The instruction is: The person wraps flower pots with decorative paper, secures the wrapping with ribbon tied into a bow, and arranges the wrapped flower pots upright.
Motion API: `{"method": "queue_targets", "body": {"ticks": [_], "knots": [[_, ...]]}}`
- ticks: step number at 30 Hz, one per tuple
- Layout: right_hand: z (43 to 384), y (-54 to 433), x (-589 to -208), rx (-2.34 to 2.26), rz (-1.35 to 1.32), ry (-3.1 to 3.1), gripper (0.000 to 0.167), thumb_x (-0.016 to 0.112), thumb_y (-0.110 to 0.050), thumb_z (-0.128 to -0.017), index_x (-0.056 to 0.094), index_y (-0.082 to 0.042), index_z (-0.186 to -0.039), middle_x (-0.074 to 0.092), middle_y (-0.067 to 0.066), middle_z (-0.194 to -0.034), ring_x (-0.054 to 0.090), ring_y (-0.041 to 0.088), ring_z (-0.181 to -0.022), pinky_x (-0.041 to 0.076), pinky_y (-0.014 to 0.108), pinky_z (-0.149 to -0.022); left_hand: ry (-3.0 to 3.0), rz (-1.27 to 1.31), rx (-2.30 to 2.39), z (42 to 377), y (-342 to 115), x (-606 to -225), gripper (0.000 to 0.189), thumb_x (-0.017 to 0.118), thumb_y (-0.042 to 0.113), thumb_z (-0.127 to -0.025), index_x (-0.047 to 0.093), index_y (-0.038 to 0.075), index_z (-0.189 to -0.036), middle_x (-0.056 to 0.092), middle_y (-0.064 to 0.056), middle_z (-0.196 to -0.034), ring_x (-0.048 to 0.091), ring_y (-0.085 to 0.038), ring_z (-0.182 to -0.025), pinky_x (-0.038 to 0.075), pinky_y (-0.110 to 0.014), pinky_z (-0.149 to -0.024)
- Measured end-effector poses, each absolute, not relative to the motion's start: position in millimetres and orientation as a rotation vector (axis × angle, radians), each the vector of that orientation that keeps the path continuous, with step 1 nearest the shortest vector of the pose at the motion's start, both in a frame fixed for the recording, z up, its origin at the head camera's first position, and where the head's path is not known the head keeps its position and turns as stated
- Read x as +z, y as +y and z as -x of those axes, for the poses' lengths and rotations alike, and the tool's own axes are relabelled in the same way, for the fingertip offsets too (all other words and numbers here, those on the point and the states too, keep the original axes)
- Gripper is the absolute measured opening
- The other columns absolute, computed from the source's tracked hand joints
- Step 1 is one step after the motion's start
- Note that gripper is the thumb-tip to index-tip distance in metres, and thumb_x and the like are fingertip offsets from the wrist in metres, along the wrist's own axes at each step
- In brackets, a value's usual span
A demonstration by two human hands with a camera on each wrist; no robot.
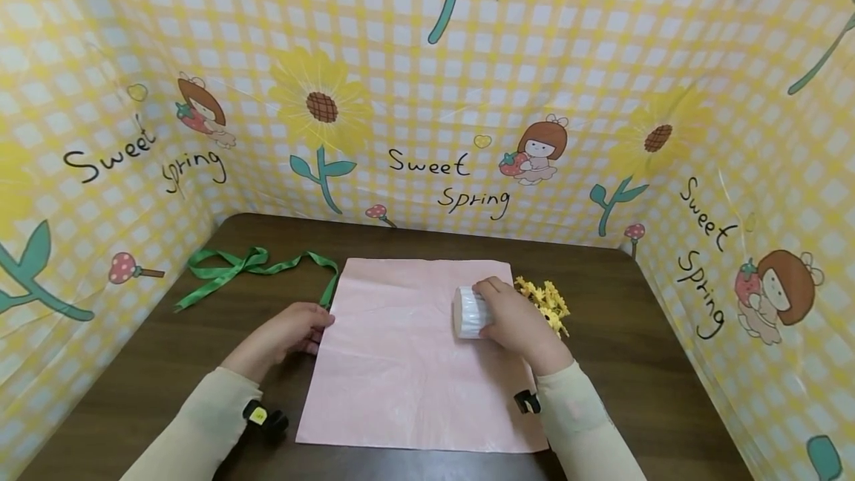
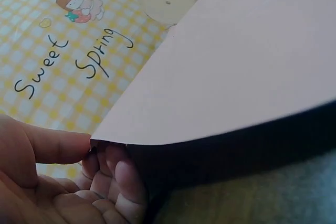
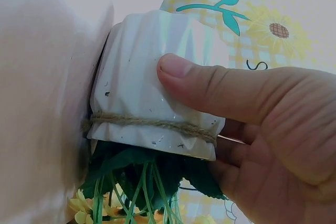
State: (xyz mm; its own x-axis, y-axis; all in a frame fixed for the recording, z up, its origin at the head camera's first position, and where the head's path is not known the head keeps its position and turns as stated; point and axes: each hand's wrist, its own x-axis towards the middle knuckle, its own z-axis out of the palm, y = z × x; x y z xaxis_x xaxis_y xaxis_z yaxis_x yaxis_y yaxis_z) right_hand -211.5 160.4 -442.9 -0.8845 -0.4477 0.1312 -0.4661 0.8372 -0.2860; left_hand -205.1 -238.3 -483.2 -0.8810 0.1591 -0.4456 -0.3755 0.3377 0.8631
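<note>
A square sheet of pink paper (image 1: 394,370) lies on the dark table. My left hand (image 1: 294,334) is at its left edge; in the left wrist view the thumb (image 2: 60,145) and fingers pinch that edge. A white fluted flowerpot (image 1: 471,312) lies on its side over the right part of the paper, its flat base facing left. My right hand (image 1: 522,329) grips the pot, with the thumb along its side. Brown twine (image 3: 152,123) circles the pot near its rim. Yellow flowers (image 1: 551,306) with green leaves (image 3: 128,166) stick out of it, partly behind the right hand.
A looped green ribbon (image 1: 230,267) lies at the back left of the table (image 1: 628,392), one end reaching the paper's left edge. A yellow checked cloth (image 1: 401,117) with printed flowers and figures hangs round the back and both sides.
</note>
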Motion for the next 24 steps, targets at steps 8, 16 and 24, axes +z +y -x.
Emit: {"method": "queue_targets", "body": {"ticks": [8,16,24], "knots": [[211,161,-442,0.444,-0.737,-2.966,0.072,0.093,-0.010,-0.074,0.057,-0.006,-0.137,0.059,0.007,-0.135,0.063,0.022,-0.115,0.053,0.040,-0.098,2.125,0.039,1.627,213,-233,-460,0.016,0.050,0.013,-0.103,0.057,-0.001,-0.100,0.061,-0.006,-0.083,0.061,-0.018,-0.074,0.055,-0.033,-0.066],[212,160,-443,0.441,-0.747,-2.961,0.074,0.092,-0.010,-0.074,0.056,-0.007,-0.138,0.058,0.007,-0.137,0.063,0.022,-0.116,0.053,0.040,-0.099,2.132,-0.072,1.707,211,-218,-434,0.013,0.047,0.011,-0.103,0.055,0.004,-0.095,0.059,-0.001,-0.084,0.060,-0.014,-0.076,0.054,-0.031,-0.068],[213,161,-445,0.405,-0.745,-2.960,0.074,0.093,-0.012,-0.075,0.056,-0.007,-0.138,0.057,0.008,-0.139,0.062,0.023,-0.118,0.052,0.041,-0.101,2.037,-0.153,1.848,209,-199,-421,0.018,0.043,0.008,-0.103,0.050,0.009,-0.086,0.051,0.001,-0.080,0.053,-0.011,-0.073,0.047,-0.025,-0.066]]}}
